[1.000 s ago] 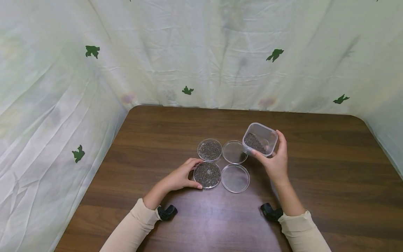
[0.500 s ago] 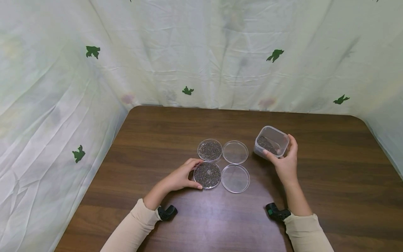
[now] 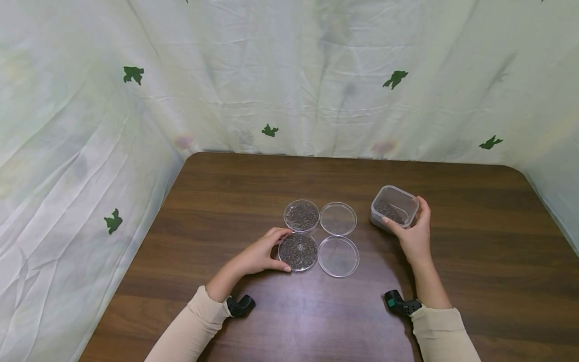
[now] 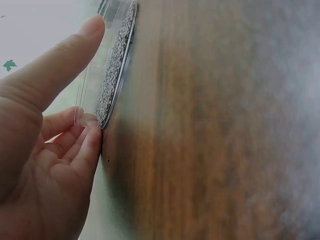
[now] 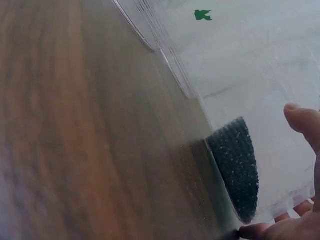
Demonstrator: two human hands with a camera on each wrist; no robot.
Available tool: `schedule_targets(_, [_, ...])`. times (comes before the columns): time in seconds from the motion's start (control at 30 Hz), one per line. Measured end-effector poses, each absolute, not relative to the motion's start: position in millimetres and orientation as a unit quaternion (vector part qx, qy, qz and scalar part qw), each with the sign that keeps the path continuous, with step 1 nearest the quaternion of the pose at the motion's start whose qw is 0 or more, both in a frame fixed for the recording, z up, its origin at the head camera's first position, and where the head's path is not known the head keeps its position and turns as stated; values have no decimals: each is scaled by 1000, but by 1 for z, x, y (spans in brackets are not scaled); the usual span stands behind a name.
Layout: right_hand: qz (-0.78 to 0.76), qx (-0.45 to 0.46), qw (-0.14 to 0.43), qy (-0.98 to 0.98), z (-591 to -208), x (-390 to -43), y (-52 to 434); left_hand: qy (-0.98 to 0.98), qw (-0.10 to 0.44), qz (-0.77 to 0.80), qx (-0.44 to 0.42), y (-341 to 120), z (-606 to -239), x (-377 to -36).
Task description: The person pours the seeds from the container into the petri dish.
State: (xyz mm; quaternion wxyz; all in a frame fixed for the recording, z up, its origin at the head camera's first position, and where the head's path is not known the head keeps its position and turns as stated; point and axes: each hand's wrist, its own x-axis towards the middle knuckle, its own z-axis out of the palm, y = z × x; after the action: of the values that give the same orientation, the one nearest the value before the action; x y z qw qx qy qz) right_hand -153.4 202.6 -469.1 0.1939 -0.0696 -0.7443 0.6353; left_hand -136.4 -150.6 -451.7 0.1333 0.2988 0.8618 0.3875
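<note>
My left hand (image 3: 259, 255) holds the near left petri dish (image 3: 304, 270) between thumb and fingers. Dark, speckled grains (image 3: 297, 252) cover that dish's bottom; in the left wrist view they form a thin layer (image 4: 114, 70). Off to the right, my right hand (image 3: 417, 240) grips a clear square plastic container (image 3: 404, 201), thumb at the near side and fingers at the right. More dark grains (image 5: 237, 167) are heaped inside it. The container hangs low over the table or touches it; I cannot tell which.
Behind the held dish stands another petri dish (image 3: 301, 200) with grains in it. Two clear round dishes or lids, a far one (image 3: 338, 218) and a near one (image 3: 338, 256), lie to their right. A patterned curtain (image 3: 294, 75) borders the brown wooden table (image 3: 253, 176).
My right hand has carried the container rightward and down, away from above the far right dish, and levelled it. The left hand has stayed at its dish.
</note>
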Motion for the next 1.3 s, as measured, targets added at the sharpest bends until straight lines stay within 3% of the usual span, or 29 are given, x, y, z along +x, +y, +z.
schedule_targets(0.2, [635,-64,190,-746,-468,-152,203,868,136,378,293,-152,-460,-140])
schedule_targets(0.63, [624,-78,167,-760,-465,-150,205,852,148,403,300,-145,-427,-127])
schedule_targets(0.9, [546,-82,229,-802,-457,-147,203,849,149,408,300,-145,-428,-128])
schedule_targets(1.13, [529,-21,286,-798,-445,-143,196,852,149,406,296,-145,-427,-128])
schedule_targets(1.3, [558,38,297,-774,-431,-135,184,853,150,404,294,-145,-427,-128])
